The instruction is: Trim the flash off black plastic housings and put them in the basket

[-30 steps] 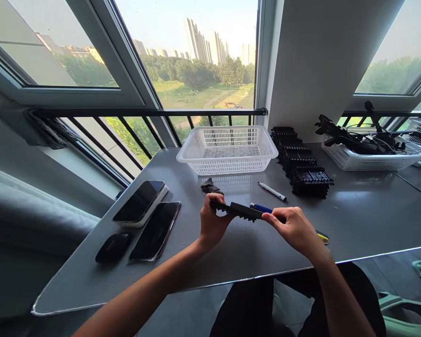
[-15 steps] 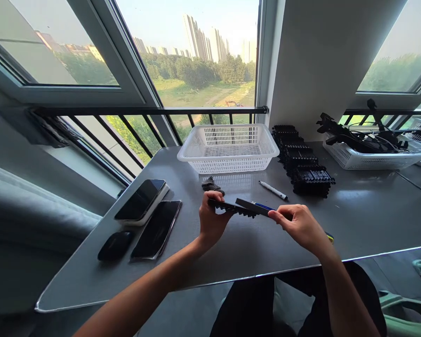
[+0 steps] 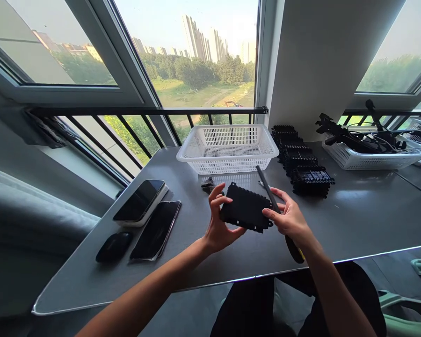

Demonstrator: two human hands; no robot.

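Observation:
Between my hands, above the table, is a black plastic plate with notched edges, its flat face turned up toward me. My left hand grips its left end, fingers on the far edge and thumb below the near edge. In my right hand is a flat file, its dark blade slanting up past the plate's right edge and its black and yellow handle below the palm. My right thumb lies at the plate's right end. A small dark crumpled thing lies behind my left hand.
A white plastic basket stands by the window railing. Right of it are stacked black notched parts, then another basket with black parts and cables. At left lie two phones and a black rounded case.
The plate has turned from edge-on to showing its flat face. The file has swung from lying along the plate to pointing up and away, still in my right hand.

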